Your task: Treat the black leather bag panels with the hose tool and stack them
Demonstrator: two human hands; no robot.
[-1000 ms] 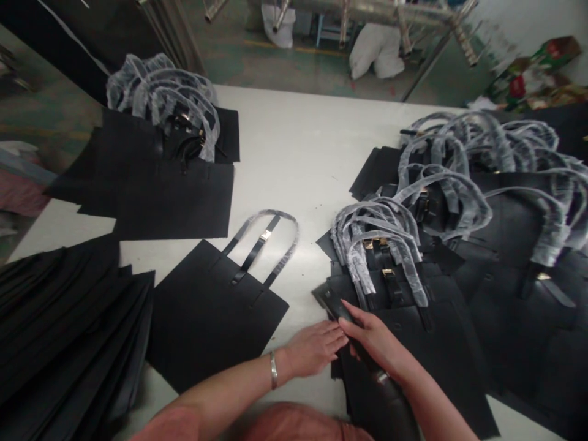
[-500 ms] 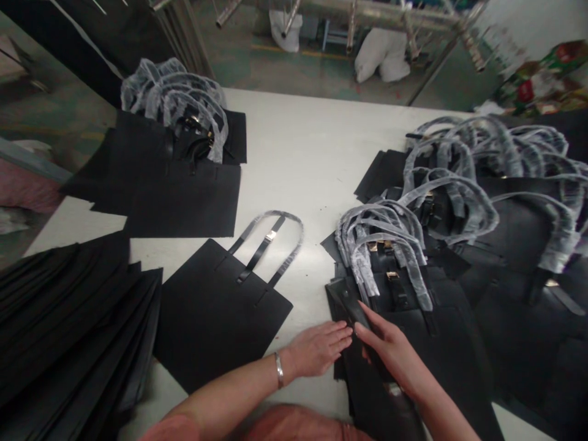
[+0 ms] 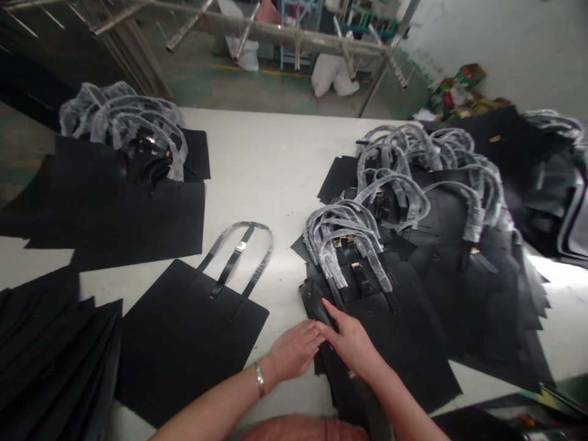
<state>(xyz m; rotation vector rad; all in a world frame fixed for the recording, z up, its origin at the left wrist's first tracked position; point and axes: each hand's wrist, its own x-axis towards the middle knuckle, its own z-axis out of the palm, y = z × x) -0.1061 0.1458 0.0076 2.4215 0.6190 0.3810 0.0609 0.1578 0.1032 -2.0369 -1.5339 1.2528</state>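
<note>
My right hand (image 3: 351,346) is wrapped round a long black folded piece (image 3: 337,367) lying along the left side of a stack of black panels. My left hand (image 3: 296,349), with a silver bracelet at the wrist, lies palm down with its fingertips at the edge of that piece, touching my right hand. Its fingers are stretched out. Left of my hands, a black panel (image 3: 184,343) lies flat, with a plastic-wrapped handle loop (image 3: 264,263) and a buckled strap (image 3: 232,260) at its top edge. Wrapped handles (image 3: 333,245) rise from the panels beside my right hand.
More panels with wrapped handles (image 3: 138,214) lie at the back left of the white table (image 3: 248,153). A fanned pile of black sheets (image 3: 50,349) fills the near left. Further panels (image 3: 468,288) cover the right. A metal rack (image 3: 312,40) stands beyond the table.
The view has turned to the right, so the table's contents appear further left. My left hand's fingertips now meet my right hand; the right keeps its hold on the black piece.
</note>
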